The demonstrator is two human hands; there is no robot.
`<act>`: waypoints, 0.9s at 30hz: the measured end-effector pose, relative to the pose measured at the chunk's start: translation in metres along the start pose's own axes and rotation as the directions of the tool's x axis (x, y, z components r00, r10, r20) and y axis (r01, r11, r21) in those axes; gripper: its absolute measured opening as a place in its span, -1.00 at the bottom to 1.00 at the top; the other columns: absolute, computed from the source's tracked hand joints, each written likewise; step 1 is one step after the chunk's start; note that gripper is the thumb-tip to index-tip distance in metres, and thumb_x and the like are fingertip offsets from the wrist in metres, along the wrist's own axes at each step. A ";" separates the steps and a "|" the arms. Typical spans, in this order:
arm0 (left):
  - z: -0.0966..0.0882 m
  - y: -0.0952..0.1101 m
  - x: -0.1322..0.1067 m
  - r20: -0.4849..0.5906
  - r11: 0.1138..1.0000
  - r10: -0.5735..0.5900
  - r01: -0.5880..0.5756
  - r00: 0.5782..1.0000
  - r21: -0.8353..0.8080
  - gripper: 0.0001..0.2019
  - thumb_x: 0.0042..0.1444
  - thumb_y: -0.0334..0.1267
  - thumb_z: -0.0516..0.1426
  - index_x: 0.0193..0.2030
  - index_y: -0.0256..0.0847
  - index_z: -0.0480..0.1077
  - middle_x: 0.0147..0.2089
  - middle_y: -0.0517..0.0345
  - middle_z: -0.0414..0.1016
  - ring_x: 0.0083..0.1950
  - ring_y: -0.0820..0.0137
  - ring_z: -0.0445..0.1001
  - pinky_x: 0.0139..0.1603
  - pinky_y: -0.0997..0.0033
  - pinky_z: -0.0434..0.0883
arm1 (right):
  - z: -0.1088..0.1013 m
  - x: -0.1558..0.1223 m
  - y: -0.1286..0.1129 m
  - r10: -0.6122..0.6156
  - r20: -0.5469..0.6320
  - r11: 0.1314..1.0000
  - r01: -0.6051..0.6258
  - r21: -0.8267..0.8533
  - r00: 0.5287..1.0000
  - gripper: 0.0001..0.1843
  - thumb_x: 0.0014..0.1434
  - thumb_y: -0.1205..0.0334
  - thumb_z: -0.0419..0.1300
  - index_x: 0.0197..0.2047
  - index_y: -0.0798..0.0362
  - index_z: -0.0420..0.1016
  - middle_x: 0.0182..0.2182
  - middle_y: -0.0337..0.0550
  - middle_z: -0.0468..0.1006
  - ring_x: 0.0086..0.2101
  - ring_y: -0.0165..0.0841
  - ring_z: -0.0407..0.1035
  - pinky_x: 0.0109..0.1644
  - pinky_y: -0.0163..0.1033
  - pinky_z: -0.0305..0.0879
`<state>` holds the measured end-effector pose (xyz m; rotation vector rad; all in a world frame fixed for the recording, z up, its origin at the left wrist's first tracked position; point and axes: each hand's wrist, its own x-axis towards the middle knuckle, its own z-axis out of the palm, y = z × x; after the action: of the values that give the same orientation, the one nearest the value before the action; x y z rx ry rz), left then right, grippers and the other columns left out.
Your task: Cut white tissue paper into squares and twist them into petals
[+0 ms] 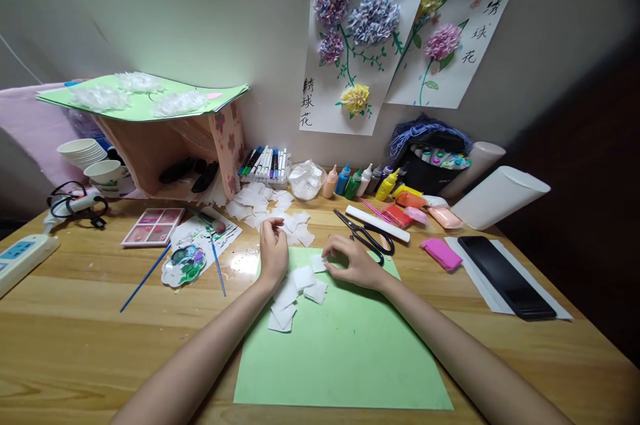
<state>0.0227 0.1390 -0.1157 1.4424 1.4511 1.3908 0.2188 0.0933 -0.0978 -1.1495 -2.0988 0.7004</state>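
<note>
My right hand is over the upper part of a green paper sheet, thumb and forefinger pinching the edge of a white tissue square. My left hand is at the sheet's upper left edge, fingers curled inward; what they hold, if anything, is hidden. Between and below my hands, several white tissue squares lie overlapping on the sheet. Beyond my left hand, a loose heap of white tissue pieces spreads over the wood. Black-handled scissors rest just past my right hand.
Paint bottles, markers and a bowl of tissue line the wall. At left are a paint palette, brushes and a power strip. A phone lies at right. Paper flower pictures hang above.
</note>
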 end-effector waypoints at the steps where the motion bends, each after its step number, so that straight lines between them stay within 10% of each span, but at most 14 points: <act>1: 0.000 -0.001 0.001 0.016 1.000 -0.012 0.012 1.000 -0.015 -0.81 0.05 -0.44 -0.05 -0.20 -0.20 0.25 -0.17 0.10 0.34 -0.12 0.35 0.32 -0.06 0.32 0.28 | 0.000 -0.001 -0.001 -0.021 0.016 1.000 0.021 -0.020 1.000 -0.88 0.04 0.36 0.17 -0.28 0.07 0.42 -0.35 -0.15 0.42 -0.34 -0.36 0.29 -0.25 -0.25 0.24; 7: -0.003 -0.002 0.008 0.143 0.983 -0.075 0.097 0.987 -0.156 -0.84 -0.02 -0.41 -0.04 -0.28 -0.23 0.29 -0.32 0.17 0.33 -0.37 0.45 0.31 -0.38 0.48 0.27 | 0.004 0.001 -0.003 -0.045 -0.003 0.998 0.045 -0.046 0.999 -0.92 0.05 0.41 0.14 -0.36 0.07 0.43 -0.38 -0.15 0.42 -0.31 -0.34 0.30 -0.24 -0.25 0.24; 12: -0.005 0.011 0.000 0.221 0.994 0.073 -0.053 0.973 -0.097 -0.86 0.00 -0.42 -0.04 -0.30 -0.22 0.29 -0.28 0.16 0.34 -0.32 0.44 0.35 -0.31 0.48 0.29 | 0.008 0.001 0.001 -0.035 -0.029 0.998 0.033 -0.054 0.999 -0.92 0.10 0.39 0.11 -0.38 0.06 0.41 -0.42 -0.17 0.40 -0.37 -0.37 0.29 -0.29 -0.26 0.23; 19: -0.003 0.023 -0.009 0.502 0.981 0.160 -0.193 0.850 0.013 -0.85 0.14 -0.32 -0.02 -0.37 -0.22 0.35 -0.36 0.18 0.39 -0.34 0.42 0.33 -0.30 0.46 0.24 | 0.010 0.002 0.000 -0.051 -0.284 0.995 0.023 -0.102 0.957 -0.96 0.20 0.31 0.08 -0.28 0.05 0.35 -0.36 -0.12 0.38 -0.31 -0.32 0.29 -0.24 -0.21 0.26; 27: -0.003 0.024 -0.007 0.636 0.989 0.140 -0.133 0.759 -0.060 -0.62 0.24 -0.12 -0.09 -0.53 -0.24 0.27 -0.47 0.20 0.32 -0.37 0.43 0.30 -0.26 0.45 0.22 | 0.013 0.002 0.000 -0.146 -0.285 0.978 0.095 -0.186 0.947 -0.93 0.25 0.30 0.03 -0.25 0.02 0.33 -0.34 -0.09 0.39 -0.27 -0.27 0.29 -0.21 -0.16 0.25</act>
<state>0.0275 0.1277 -0.0936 1.8108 0.9001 0.8325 0.2083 0.0930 -0.1061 -1.1264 -1.9772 0.2728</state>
